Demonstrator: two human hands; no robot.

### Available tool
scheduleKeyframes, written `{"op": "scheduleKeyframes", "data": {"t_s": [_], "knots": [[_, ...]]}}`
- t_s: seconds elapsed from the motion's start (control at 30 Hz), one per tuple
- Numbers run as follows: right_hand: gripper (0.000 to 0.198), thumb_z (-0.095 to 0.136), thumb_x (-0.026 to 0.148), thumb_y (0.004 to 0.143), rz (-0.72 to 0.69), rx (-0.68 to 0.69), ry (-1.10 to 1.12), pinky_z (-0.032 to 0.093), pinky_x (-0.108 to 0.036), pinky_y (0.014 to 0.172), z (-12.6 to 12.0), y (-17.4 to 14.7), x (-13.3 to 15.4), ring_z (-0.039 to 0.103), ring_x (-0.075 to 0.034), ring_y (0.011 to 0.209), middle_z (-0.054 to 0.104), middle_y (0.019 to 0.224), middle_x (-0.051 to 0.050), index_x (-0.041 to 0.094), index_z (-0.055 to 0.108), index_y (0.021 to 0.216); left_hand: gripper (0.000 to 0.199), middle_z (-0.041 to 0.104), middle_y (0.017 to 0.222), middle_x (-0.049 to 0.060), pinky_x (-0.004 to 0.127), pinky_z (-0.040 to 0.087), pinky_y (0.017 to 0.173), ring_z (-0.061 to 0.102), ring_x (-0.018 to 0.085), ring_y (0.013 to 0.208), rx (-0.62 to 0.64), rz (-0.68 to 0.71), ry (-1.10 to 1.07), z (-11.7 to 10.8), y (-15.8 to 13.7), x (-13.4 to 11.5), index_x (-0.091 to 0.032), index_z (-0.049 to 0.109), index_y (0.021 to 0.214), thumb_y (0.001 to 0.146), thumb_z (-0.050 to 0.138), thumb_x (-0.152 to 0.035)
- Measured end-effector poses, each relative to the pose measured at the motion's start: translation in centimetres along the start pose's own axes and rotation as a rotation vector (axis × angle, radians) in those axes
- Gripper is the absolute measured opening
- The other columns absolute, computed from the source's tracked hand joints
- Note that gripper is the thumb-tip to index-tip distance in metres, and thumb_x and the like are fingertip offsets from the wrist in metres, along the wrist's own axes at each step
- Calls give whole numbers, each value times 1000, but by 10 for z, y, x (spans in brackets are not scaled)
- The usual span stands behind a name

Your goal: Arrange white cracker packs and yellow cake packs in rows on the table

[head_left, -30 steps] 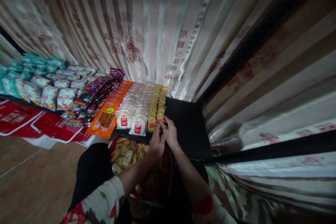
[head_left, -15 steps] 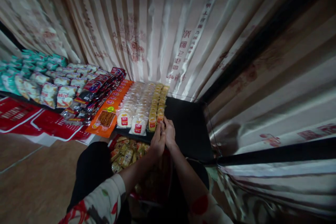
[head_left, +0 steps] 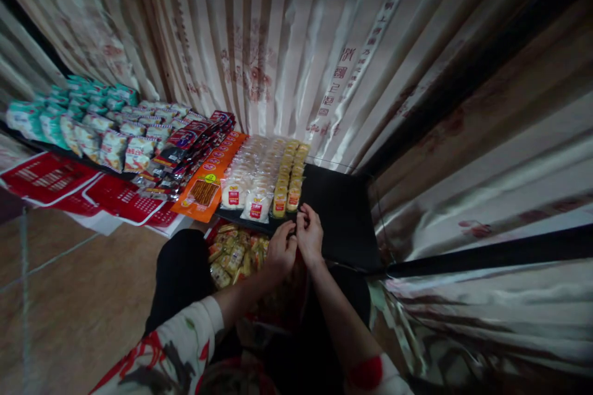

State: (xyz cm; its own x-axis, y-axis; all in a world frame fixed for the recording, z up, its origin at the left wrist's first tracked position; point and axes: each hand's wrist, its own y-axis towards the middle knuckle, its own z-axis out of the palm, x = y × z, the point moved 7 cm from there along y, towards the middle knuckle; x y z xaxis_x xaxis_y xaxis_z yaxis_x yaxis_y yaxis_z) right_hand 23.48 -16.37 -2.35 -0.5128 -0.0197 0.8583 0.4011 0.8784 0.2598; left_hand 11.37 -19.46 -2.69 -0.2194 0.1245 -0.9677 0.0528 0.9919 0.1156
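Below frame centre, left hand (head_left: 281, 248) and right hand (head_left: 309, 233) curl half-closed; whether holding anything, I cannot tell. Just above, yellow plastic-wrapped packets (head_left: 295, 182) line the black table (head_left: 349, 216); light touches should keep rows straight.

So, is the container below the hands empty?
Not empty: yellow packets lie heaped at its left. How full, I cannot tell; the rest is dark.

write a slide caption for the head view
Left hand and right hand near yellow snacks lined up on a black surface.
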Motion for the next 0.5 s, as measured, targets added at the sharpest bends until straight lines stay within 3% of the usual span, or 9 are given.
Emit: {"op": "scheduleKeyframes", "data": {"t_s": [0.1,0.2,0.37,0.43,0.5], "knots": [[41,40,37,84,24,39,98,50,-32,77,-1,-32,3,63,-17,84,65,102,-11,15,53,116,29,63,105,8,35,46,92,57,18,100,-32,-16,114,-29,-30,12,-18,60,100,82,37,-14],[36,39,36,85,65,245,80,51,-29,71,16,-72,2,64,-16,75,69,90,-7,18,57,109,26,62,98,7,36,45,91,56,18,97,-42,-100,262,-66,-61,39,-18,60,92,82,36,-14],[25,47,35,82,-1,824,-282,46,-28,76,67,-149,2,63,-18,85,70,92,-6,21,65,93,26,59,102,7,31,42,93,55,18,100,38,-387,478,-111,-106,98,-15,60,95,76,44,-9],[27,49,36,82,-23,929,-462,45,-31,79,78,-171,-3,63,-21,90,69,96,-10,18,65,94,27,58,103,8,29,41,93,55,18,102,62,-456,492,-116,-114,104,-13,61,95,74,46,-8],[26,49,32,82,4,960,-557,44,-32,77,81,-185,-10,63,-23,90,69,96,-12,17,65,95,24,61,98,9,30,43,90,57,19,97,72,-512,416,-114,-115,90,-12,63,89,73,45,-8]]}}
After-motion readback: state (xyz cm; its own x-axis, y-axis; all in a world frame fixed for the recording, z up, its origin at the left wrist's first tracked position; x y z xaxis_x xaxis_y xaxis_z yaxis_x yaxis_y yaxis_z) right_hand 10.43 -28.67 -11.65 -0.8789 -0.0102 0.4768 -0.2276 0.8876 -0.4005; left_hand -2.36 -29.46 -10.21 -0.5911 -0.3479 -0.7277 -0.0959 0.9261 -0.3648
